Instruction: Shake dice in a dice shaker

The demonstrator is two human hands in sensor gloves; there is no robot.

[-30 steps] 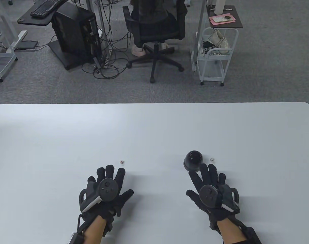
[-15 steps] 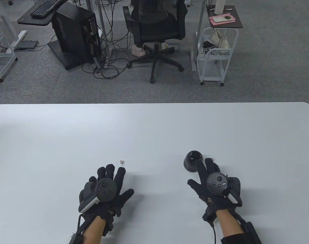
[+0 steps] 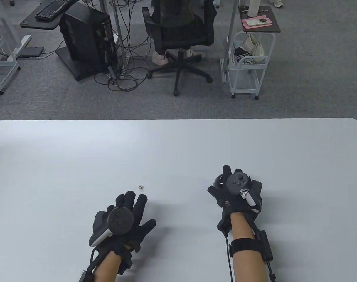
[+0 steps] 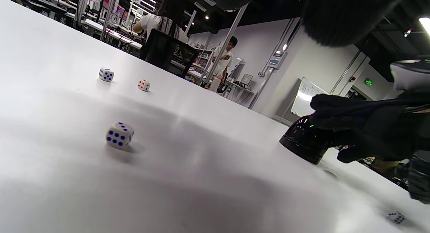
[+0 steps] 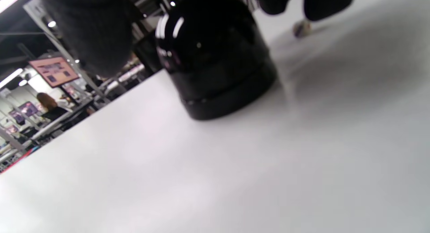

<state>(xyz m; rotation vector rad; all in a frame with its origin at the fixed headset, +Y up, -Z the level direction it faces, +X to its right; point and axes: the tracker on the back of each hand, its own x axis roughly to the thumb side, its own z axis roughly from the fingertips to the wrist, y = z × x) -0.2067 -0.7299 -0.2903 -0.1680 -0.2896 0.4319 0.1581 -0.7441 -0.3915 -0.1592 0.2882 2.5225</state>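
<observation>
The black dome dice shaker (image 3: 217, 182) stands mouth down on the white table (image 3: 178, 147). It also shows in the left wrist view (image 4: 304, 142) and the right wrist view (image 5: 215, 58). My right hand (image 3: 235, 188) is cupped over it, with fingers lying on its top and the thumb at its left side. A firm grip is not clear. My left hand (image 3: 127, 213) is open and spread, empty, just short of a small white die (image 3: 140, 186). The left wrist view shows three dice (image 4: 119, 135) (image 4: 106, 74) (image 4: 143, 85) on the table and another (image 4: 395, 217) near my right hand. One die (image 5: 301, 28) lies just beyond the shaker.
Beyond the table's far edge are an office chair (image 3: 181, 32), a computer tower (image 3: 87, 38) with cables, and a white cart (image 3: 249, 61). Bare tabletop stretches behind and to both sides of my hands.
My right hand moved forward and up over the shaker, and it now hides the die to the shaker's right. My left hand shifted slightly and stays open.
</observation>
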